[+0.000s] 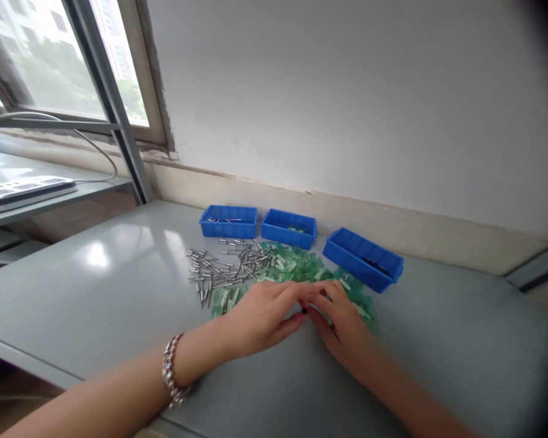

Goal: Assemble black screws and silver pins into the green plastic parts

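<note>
My left hand (265,313) and my right hand (342,319) meet fingertip to fingertip above the front of the table. A small black-ended piece (304,310) shows between the left thumb and index finger; its kind is too small to tell. The right fingers are curled close against the left ones, and what they grip is hidden. Just behind the hands lies a heap of green plastic bags (296,261) with pale pieces in them. Loose silver pop rivets (219,267) are strewn to its left.
Three blue bins stand along the wall: one with silver rivets (228,230), one with a few green pieces (288,234), one with dark parts (363,258). A metal shelf (95,188) at left carries a white device (27,190) with a cable.
</note>
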`<state>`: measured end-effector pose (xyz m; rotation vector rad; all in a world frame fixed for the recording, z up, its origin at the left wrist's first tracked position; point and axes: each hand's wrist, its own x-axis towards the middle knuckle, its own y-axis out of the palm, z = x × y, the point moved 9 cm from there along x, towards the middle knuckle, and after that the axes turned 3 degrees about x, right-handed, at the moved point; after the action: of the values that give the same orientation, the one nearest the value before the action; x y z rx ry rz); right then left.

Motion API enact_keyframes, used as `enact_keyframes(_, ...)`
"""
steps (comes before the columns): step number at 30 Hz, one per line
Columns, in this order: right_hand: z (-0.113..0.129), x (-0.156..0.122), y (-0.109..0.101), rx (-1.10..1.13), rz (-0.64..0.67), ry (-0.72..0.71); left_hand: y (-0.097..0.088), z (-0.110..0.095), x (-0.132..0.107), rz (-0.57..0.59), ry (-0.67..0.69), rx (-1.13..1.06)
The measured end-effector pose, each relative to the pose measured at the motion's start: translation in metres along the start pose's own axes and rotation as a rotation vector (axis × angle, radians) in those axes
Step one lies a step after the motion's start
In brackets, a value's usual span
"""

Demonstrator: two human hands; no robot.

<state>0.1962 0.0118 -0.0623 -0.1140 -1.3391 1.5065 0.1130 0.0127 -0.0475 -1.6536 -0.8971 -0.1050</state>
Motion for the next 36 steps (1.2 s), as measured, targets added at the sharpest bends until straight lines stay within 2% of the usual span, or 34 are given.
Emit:
enact_keyframes(5,-0.001,0.000,0.001,0.004,0.000,0.002,-0.002,0.000,0.000,-0.013,0.000,0.017)
enact_keyframes(12,0.001,0.003,-0.008,0.003,-0.034,0.032,-0.012,0.005,0.001,-0.104,-0.049,0.077)
enact_keyframes(20,0.005,0.002,-0.015,-0.021,-0.101,-0.005,-0.004,0.011,0.001,-0.017,-0.084,0.103)
enact_keyframes(28,0.013,-0.002,-0.019,-0.125,-0.168,-0.100,-0.001,0.020,0.001,-0.002,-0.167,0.119)
enact_keyframes(36,0.017,-0.002,-0.021,-0.058,-0.203,-0.136,0.006,0.025,0.000,0.031,-0.223,0.018)
